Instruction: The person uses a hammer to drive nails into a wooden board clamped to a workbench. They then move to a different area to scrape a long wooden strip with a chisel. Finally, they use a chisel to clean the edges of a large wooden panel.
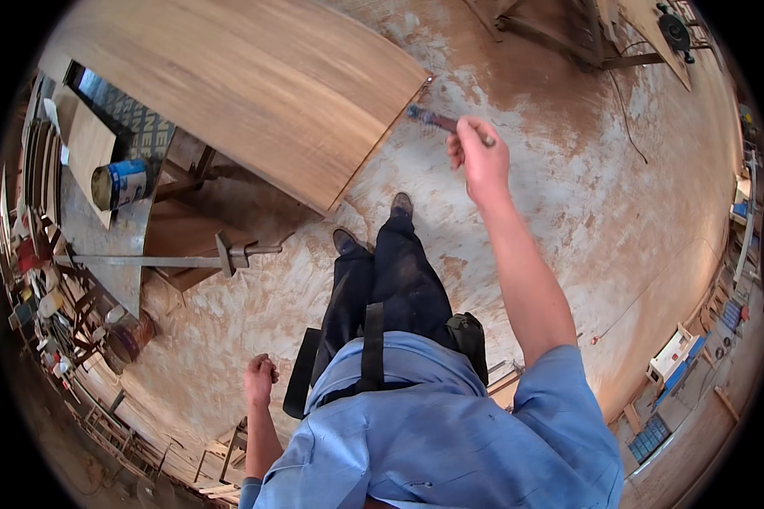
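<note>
My right hand (pixel 481 161) is closed around the handle of a paintbrush (pixel 433 118). Its dark bristle end points left, just off the right-hand edge of a large wood-grain panel (pixel 255 81); a small gap seems to separate them. The panel lies flat and raised above the floor at the upper left. Down by my left side, my left hand (pixel 261 377) hangs with its fingers curled, away from the panel, and nothing shows in it. An open tin with a blue label (pixel 127 184) sits left of the panel.
A metal bar clamp (pixel 174 261) juts out over the floor at left, beside a grey sheet (pixel 102 233). Below it is a stained bucket (pixel 129 333). At upper right stands a wooden frame (pixel 560 34), with a cord (pixel 625 119) trailing on the stained floor (pixel 637 220).
</note>
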`<act>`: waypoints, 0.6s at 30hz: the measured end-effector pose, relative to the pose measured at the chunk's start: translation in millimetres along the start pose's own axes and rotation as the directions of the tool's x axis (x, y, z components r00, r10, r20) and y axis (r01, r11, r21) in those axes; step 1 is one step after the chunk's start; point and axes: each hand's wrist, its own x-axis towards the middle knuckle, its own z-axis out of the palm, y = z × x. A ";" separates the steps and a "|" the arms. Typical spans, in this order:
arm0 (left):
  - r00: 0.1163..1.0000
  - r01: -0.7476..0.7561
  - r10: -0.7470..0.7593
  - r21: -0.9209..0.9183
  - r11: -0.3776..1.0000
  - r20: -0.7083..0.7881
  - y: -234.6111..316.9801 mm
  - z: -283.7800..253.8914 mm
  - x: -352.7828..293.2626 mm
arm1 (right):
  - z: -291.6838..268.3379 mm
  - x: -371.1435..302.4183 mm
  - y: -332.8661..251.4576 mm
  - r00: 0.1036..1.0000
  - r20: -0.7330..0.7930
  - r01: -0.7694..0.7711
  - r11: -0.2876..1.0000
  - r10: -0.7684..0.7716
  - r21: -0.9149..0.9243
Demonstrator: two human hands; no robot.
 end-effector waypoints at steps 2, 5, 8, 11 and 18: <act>1.000 0.007 -0.007 0.007 1.000 -0.023 -2.1 -1.8 -0.3 | 13.2 -35.0 8.7 0.999 0.028 -0.017 1.000 0.018 -0.003; 1.000 0.009 -0.009 0.014 1.000 -0.021 -3.5 -3.1 -0.3 | 30.3 -85.8 25.0 0.994 0.092 -0.057 0.998 0.057 -0.009; 1.000 -0.002 0.002 0.023 1.000 -0.012 -2.5 -5.1 3.9 | 42.3 -121.7 49.0 0.968 0.217 -0.120 0.992 0.127 -0.045; 1.000 -0.017 0.017 0.009 1.000 -0.007 -9.1 -10.3 9.5 | 55.4 -138.5 60.3 0.951 0.268 -0.160 0.987 0.157 -0.009; 1.000 -0.006 0.006 -0.027 1.000 -0.005 -23.6 -24.5 17.2 | 67.1 -133.1 71.7 0.963 0.234 -0.130 0.991 0.134 -0.034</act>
